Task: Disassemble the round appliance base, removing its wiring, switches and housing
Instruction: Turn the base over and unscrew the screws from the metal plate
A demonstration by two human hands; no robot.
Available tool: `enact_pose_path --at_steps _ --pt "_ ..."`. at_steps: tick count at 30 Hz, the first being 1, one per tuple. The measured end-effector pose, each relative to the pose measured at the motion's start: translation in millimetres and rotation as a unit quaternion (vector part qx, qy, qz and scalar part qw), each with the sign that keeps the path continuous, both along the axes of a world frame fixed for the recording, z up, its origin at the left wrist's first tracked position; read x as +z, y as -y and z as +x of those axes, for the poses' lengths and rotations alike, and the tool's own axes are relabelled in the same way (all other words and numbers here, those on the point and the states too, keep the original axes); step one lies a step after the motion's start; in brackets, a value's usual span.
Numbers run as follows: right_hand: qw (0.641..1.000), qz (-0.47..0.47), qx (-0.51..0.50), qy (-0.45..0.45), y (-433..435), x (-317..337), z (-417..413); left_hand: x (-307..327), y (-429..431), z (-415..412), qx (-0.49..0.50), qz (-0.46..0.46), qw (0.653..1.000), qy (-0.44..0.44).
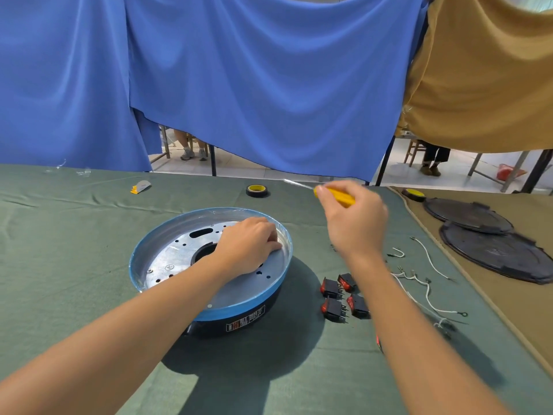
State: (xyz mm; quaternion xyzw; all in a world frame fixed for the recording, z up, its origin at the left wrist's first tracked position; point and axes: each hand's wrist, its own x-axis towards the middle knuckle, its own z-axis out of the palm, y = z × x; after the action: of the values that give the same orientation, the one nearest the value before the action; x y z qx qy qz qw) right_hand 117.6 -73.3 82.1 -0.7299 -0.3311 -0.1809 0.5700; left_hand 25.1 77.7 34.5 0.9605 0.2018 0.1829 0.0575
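The round appliance base (pixel 167 253) sits mid-table, blue-rimmed with a black body and a silver perforated plate inside. My left hand (pixel 250 244) lies on the right part of that plate with fingers curled down at the rim; what they hold is hidden. My right hand (pixel 354 218) hovers above the table to the right of the base and grips a yellow-handled screwdriver (pixel 338 196), its blurred shaft pointing up and left. Several black-and-red rocker switches (pixel 342 298) lie right of the base. White wires (pixel 425 290) lie beyond them.
A tape roll (pixel 258 190) and a yellow-grey scrap (pixel 140 187) lie on the green cloth at the back. Two dark round covers (pixel 490 247) and another tape roll (pixel 414 194) rest on the brown cloth at right. Blue and tan curtains hang behind the table.
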Motion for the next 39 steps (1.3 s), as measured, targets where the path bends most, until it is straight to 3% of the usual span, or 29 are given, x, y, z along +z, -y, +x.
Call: enact_pose_path --at_steps 4,14,24,28,30,34,39 --pt "0.992 0.087 -0.085 -0.045 -10.1 -55.9 -11.6 1.4 2.6 0.1 -0.007 0.027 1.0 -0.014" --pt "0.99 0.085 -0.112 0.016 -3.5 -80.3 -17.0 5.2 8.0 -0.4 -0.009 0.079 0.996 -0.043" --pt "0.987 0.104 -0.12 -0.008 -2.6 -81.0 -12.7 13.4 2.7 -5.5 0.037 -0.004 0.997 0.065" --pt "0.979 0.132 -0.098 -0.123 -1.5 -76.1 -7.3 23.8 0.6 -5.5 0.048 -0.048 0.988 0.139" --pt "0.952 0.174 -0.054 -0.244 -0.3 -69.3 -2.9 29.9 0.0 -4.4 0.056 -0.073 0.983 0.156" --pt "0.852 0.227 0.115 -0.457 11.3 -47.2 1.8 40.2 3.7 -1.2 0.059 -0.116 0.974 0.186" --pt "0.754 0.123 0.398 -0.508 13.4 -36.1 -24.2 46.6 13.0 1.7 0.063 -0.152 0.962 0.218"
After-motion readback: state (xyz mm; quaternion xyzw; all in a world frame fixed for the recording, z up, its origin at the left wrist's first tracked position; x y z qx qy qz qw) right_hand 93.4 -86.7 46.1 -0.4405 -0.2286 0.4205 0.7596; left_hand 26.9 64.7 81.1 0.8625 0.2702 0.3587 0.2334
